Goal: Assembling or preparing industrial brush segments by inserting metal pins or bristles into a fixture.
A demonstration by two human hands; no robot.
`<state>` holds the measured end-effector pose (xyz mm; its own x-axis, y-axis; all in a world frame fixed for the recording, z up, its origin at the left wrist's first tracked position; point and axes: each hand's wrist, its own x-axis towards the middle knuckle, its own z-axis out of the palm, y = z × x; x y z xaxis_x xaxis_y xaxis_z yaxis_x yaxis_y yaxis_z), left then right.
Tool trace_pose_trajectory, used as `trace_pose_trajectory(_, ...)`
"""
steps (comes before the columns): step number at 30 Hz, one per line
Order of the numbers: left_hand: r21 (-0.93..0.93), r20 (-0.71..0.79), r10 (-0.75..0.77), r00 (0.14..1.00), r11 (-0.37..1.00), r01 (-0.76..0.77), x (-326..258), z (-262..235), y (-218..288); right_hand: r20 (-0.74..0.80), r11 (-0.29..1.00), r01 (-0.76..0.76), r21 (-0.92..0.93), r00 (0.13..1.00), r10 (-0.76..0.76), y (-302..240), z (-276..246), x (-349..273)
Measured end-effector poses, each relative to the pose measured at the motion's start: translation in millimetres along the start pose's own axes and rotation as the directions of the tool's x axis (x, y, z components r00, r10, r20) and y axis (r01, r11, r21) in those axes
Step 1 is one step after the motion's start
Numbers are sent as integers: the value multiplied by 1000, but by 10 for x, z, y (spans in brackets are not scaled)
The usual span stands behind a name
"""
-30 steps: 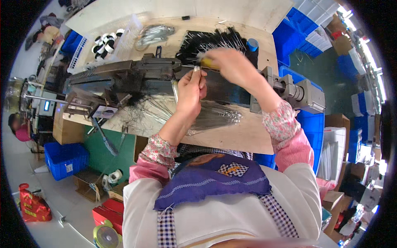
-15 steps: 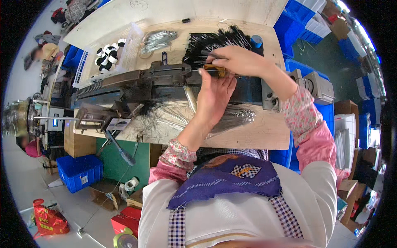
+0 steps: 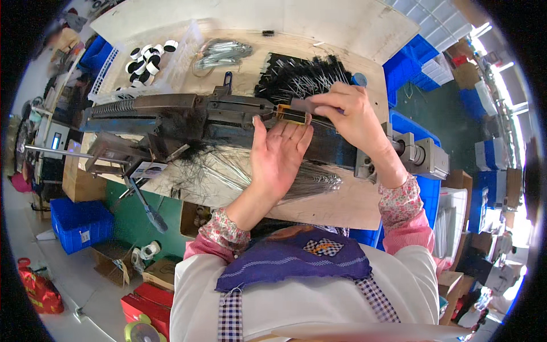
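Brushes beyond machine, wires nearer, left fingers outstretched, right fingers gripping dark piece

The worktop is surfaced in pale, matt wood, darkly smudged in places. Along its middle, a long machine is built of dull, grimy dark metal. Toward the front edge, thin wires of smooth, bright metal are strewn. By the back edge, rough black bristles are carried on shiny metal stems by the brushes. At the back left corner, a crate is moulded in translucent plastic. The yellow-framed tool is slightly glossed.
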<state>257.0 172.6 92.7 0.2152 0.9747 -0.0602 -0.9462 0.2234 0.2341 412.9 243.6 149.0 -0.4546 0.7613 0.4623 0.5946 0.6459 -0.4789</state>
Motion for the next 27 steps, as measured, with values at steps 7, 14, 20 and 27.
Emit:
trace_pose_trajectory(7, 86, -64, 99, 993, 992, -93, -5, 66, -16, 96, 987, 149, -65, 985, -142, -38, 89, 26)
trace_pose_trajectory(14, 88, -68, 36, 997, 996, -30, 21, 85, 15, 121, 977, 163, -139, 982, -147, 26, -28, -61)
trace_pose_trajectory(20, 35, -71, 13, 997, 999, -10, 43, -10, 20, 13, 919, 317, -235, 946, -323, -198, 40, -51)
trace_pose_trajectory(27, 54, -57, -7, 998, 999, 10, 55, 17, 63, 163, 982, 146, -120, 979, -125, 40, 37, 56)
